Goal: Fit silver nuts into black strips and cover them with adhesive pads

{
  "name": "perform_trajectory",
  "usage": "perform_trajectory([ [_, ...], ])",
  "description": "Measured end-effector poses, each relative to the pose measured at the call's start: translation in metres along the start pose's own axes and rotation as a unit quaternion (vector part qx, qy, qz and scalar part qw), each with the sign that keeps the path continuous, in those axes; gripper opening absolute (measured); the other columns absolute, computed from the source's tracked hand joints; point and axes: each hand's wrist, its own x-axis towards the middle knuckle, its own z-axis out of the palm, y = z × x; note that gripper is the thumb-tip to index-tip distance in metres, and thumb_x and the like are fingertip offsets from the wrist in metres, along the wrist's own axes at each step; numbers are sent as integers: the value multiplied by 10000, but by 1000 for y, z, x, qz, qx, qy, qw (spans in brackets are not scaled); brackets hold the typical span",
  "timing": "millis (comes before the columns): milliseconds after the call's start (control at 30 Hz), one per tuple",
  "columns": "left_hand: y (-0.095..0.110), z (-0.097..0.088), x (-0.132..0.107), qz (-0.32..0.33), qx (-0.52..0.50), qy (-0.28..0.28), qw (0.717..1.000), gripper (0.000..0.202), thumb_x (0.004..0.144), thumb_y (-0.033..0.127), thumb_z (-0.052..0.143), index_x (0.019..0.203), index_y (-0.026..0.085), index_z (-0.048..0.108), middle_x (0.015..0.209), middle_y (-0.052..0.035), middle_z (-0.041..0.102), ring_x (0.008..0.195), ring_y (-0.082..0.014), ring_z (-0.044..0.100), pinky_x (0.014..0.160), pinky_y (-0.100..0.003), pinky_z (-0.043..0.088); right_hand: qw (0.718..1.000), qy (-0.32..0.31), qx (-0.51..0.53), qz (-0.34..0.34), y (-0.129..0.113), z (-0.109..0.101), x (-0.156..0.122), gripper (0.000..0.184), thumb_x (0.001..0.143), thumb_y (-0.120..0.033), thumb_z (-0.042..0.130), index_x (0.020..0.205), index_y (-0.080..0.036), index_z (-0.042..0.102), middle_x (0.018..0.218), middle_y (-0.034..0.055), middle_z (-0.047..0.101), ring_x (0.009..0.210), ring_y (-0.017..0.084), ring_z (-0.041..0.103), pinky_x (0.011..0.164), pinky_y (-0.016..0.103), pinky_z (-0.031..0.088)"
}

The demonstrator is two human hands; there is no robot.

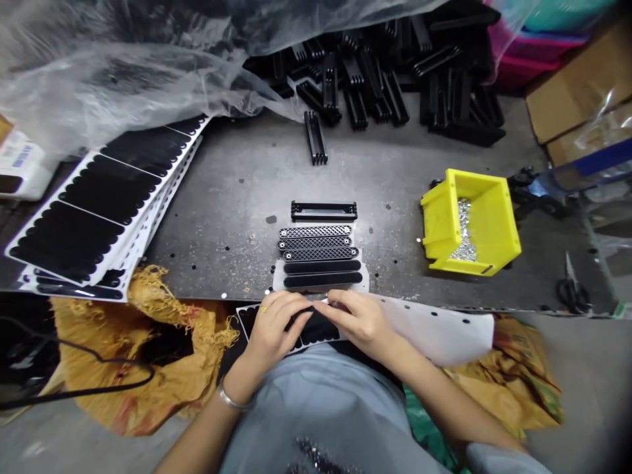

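Note:
At the table's front edge, my left hand (pixel 274 322) and my right hand (pixel 363 322) meet with fingertips pinched close together. Whatever lies between the fingers is too small and covered to make out. Under them, across my lap, is a sheet of black strip-shaped stickers (pixel 320 331), whose white backing (pixel 444 332) stretches out to the right. Just beyond my fingers lie two smooth black strips (pixel 322 266). Behind those, several long pieces with a mesh pattern (pixel 316 243) are lined up, and then a slim black frame-like part (pixel 323 212).
A yellow bin (pixel 498 230) of small shiny metal pieces stands at right, with scissors (pixel 571 289) nearby. Stacked sticker sheets (pixel 113 191) lie left. More black parts (pixel 365 85) pile up at the back beside plastic film (pixel 148 85). Yellow sacks (pixel 99 355) hang below the edge.

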Motion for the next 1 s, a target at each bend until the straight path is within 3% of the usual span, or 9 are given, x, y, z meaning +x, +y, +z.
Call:
perform_trajectory([
  [233,6,-4,2,-18,-21,-43,999,264,1010,178,620,1265,238,644,1129,-56,768,1058,-195,687,973,-369,501,993,-17,113,-18,16,-12,1,196,981,-157,642,1129,-218,755,1097,92,686,865,143,647,717,277,551],
  [367,16,-10,6,-43,-4,-49,998,140,1023,160,587,1115,227,668,1091,-43,760,1066,-202,654,998,-390,446,975,-47,215,26,12,-24,9,156,984,-187,649,1087,-228,758,1101,77,628,917,144,629,755,289,562],
  [467,25,-17,12,-33,15,-60,998,91,1037,178,569,1068,211,648,1002,-25,766,987,-196,657,960,-373,427,937,-82,327,97,7,-37,11,116,992,-195,644,1037,-205,750,1065,69,596,994,151,626,864,323,567],
  [533,28,-21,17,-5,36,-75,997,103,1046,175,551,1093,202,639,926,-11,765,841,-174,649,839,-338,433,901,-111,399,132,6,-48,6,95,996,-243,651,967,-206,734,1076,71,597,1073,175,628,973,388,553],
  [600,27,-26,23,25,71,-82,994,152,1044,128,529,1116,200,643,876,-1,761,732,-158,619,726,-324,406,860,-97,474,160,8,-59,-3,199,996,-368,653,874,-212,673,1092,73,600,1147,222,637,1030,470,541],
  [700,23,-27,34,57,132,-52,988,169,1015,121,588,1127,217,669,942,-19,777,817,-173,652,784,-335,430,798,46,556,227,16,-75,-18,294,1025,-544,526,946,-263,562,1086,45,569,953,199,706,915,506,615],
  [800,23,-16,51,95,163,-23,982,235,988,200,667,1220,234,680,1110,-54,782,1047,-224,667,966,-373,452,766,142,562,278,25,-85,-21,193,1025,-495,550,1162,-364,516,1100,11,529,648,93,604,615,338,640],
  [900,26,1,67,131,186,-69,971,369,1010,245,633,1379,242,632,1212,-52,768,1119,-233,651,986,-366,443,786,159,517,300,28,-86,-16,314,933,-395,720,1212,-376,576,1107,23,519,644,90,546,386,164,452],
  [1000,28,14,79,134,214,-98,963,427,1026,272,604,1452,243,593,1243,-49,760,1100,-236,644,943,-367,431,821,175,429,334,27,-81,-11,330,893,-274,762,1210,-328,683,1084,44,560,653,92,528,364,155,383],
])
